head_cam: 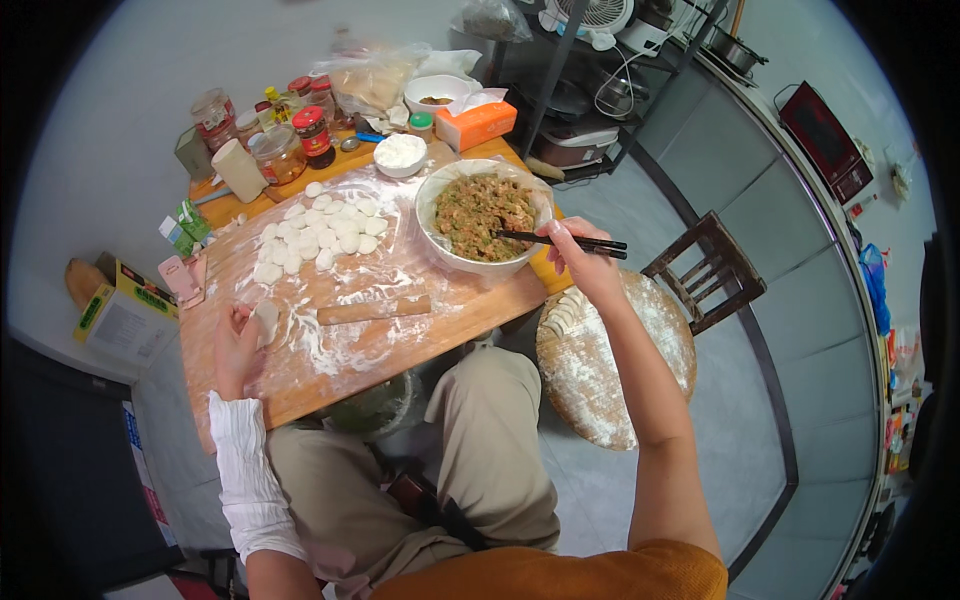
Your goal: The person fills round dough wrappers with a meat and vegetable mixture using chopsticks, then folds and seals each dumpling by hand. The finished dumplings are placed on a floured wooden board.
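My right hand [576,251] grips a pair of dark chopsticks [592,244]. Their tips rest in the minced filling [480,210] that heaps a large white bowl [442,253], lined with clear plastic. Over at the left of the floured wooden board [247,371], my left hand [237,334] holds a round dough wrapper [266,322] at its edge. Between the hands lies a wooden rolling pin [375,309]. Behind it, several flattened dough pieces [319,232] are heaped on the board. A few folded dumplings [566,311] sit on a floured round board [600,375] at the right.
A small bowl of flour [400,155], jars [311,135] and an orange tissue box [477,125] stand along the back. A phone-like pink object [182,280] lies at the board's left edge. A wooden chair [712,270] stands beyond the round board, near a metal shelf [555,75].
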{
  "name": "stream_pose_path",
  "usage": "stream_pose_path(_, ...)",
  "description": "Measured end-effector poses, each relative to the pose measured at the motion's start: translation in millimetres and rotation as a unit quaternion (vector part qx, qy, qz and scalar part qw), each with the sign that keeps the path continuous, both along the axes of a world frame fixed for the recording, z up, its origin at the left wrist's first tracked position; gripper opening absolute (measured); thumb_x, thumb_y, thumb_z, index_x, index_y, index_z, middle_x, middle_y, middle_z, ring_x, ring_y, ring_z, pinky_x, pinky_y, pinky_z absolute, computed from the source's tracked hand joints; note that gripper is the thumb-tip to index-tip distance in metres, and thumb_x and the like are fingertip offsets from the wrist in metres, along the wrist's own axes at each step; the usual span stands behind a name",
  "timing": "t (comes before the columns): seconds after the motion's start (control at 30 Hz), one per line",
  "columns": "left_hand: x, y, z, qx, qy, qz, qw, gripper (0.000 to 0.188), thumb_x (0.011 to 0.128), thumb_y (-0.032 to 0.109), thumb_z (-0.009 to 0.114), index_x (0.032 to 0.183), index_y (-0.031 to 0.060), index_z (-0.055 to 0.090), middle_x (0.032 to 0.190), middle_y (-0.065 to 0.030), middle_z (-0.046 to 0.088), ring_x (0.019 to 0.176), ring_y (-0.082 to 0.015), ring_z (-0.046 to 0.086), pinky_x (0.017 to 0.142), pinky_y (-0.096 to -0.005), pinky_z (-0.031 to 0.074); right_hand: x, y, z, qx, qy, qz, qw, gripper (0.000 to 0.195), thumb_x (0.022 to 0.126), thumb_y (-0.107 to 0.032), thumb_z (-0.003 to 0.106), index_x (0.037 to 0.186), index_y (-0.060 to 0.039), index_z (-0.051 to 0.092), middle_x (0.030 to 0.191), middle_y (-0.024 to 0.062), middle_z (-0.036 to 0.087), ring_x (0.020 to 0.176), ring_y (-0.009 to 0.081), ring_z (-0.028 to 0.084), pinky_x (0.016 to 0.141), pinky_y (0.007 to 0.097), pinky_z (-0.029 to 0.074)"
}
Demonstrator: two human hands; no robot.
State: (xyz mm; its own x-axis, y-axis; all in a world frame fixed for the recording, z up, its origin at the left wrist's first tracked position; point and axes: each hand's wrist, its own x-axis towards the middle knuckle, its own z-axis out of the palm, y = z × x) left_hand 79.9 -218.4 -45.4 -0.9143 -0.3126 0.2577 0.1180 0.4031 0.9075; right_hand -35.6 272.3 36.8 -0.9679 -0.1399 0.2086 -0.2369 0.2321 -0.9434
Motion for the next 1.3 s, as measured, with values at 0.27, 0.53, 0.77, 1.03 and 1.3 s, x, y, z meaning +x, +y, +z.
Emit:
stream_pose_path(0.27, -4.1, 87.3, 33.2, 0.656, -0.053, -0.087, 0.748, 0.034, 0.09, 0.005, 0.047, 0.122, -0.0082, 0.041, 0.118, -0.0202, 0.054, 0.11, -0.0299, 0.054, 0.095, -0.039, 0.046, 24.8, -19.8, 37.9, -0.154, -0.053, 0.04, 0.986, 0.021, 0.089, -0.015, 0.058, 0.097, 0.0037, 0.06, 0.085, 0.0106, 0.064, 0.071, 0.0152, 0.063, 0.066, 0.0265, 0.053)
stream_pose_path(0.53, -19.4, 183.2, 44.2, 0.679, -0.063, -0.112, 0.723, 0.041, 0.092, 0.005, 0.045, 0.129, -0.0093, 0.034, 0.128, -0.0201, 0.047, 0.121, -0.0308, 0.046, 0.102, -0.0417, 0.04, 14.4, 2.6, 17.3, -0.136, -0.08, -0.017, 0.987, 0.027, 0.09, -0.018, 0.057, 0.099, 0.0069, 0.059, 0.09, 0.0143, 0.064, 0.071, 0.0198, 0.066, 0.066, 0.0281, 0.054)
stream_pose_path(0.77, -26.8, 215.2, 52.8, 0.728, -0.061, -0.136, 0.669, 0.04, 0.095, 0.007, 0.04, 0.131, -0.0068, 0.032, 0.13, -0.0189, 0.044, 0.121, -0.0306, 0.045, 0.104, -0.0438, 0.038, 18.4, 24.1, 37.3, -0.133, -0.097, 0.002, 0.986, 0.028, 0.09, -0.02, 0.055, 0.101, 0.0061, 0.058, 0.092, 0.0149, 0.062, 0.074, 0.0207, 0.066, 0.068, 0.0295, 0.055)
stream_pose_path(1.03, -35.1, 242.5, 58.1, 0.735, -0.056, -0.131, 0.664, 0.04, 0.095, 0.009, 0.037, 0.131, -0.0081, 0.031, 0.128, -0.0202, 0.045, 0.12, -0.0311, 0.045, 0.105, -0.0409, 0.036, 3.4, 15.4, 10.9, -0.166, -0.17, 0.018, 0.971, 0.025, 0.09, -0.018, 0.055, 0.098, 0.006, 0.058, 0.088, 0.0147, 0.064, 0.073, 0.0227, 0.067, 0.066, 0.0295, 0.056)
stream_pose_path(1.3, -44.8, 251.9, 50.4, 0.736, -0.038, -0.114, 0.666, 0.04, 0.096, 0.011, 0.037, 0.131, -0.0083, 0.031, 0.13, -0.0205, 0.045, 0.121, -0.0317, 0.045, 0.106, -0.0415, 0.035, -3.0, 16.2, -22.8, -0.289, -0.23, 0.016, 0.929, 0.026, 0.093, -0.017, 0.049, 0.1, 0.0062, 0.057, 0.089, 0.0203, 0.064, 0.073, 0.0281, 0.067, 0.066, 0.0348, 0.057)
